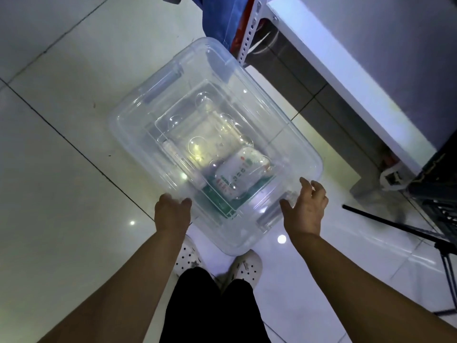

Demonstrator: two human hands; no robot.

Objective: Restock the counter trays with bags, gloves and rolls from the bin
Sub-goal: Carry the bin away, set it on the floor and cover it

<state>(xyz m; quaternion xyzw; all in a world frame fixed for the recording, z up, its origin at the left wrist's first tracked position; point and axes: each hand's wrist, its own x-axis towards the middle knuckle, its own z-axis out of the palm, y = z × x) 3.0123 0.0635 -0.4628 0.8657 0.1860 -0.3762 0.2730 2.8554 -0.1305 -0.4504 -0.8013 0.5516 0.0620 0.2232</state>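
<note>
Crouching over lidded clear bin (pixel 291 149) on tiled floor (pixel 61 144); printed packet (pixel 243 174) inside. Left hand (pixel 171 211) at bin's 7 o'clock rim, fingers hidden, grip unclear. Right hand (pixel 306 206) at 5 o'clock, fingers spread.

- White tiled floor (pixel 61 169), dark grout lines.
- White perforated clogs (pixel 247 268), black trousers (pixel 210 305).
- Blue cloth (pixel 220 18) beside a perforated metal post (pixel 248 33).
- Black tripod leg (pixel 385 221) at right.

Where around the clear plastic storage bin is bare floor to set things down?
Left of the clear plastic storage bin, the white tile floor is bare. The right is crowded: white counter, black tripod legs. White shoes take the near side.
</note>
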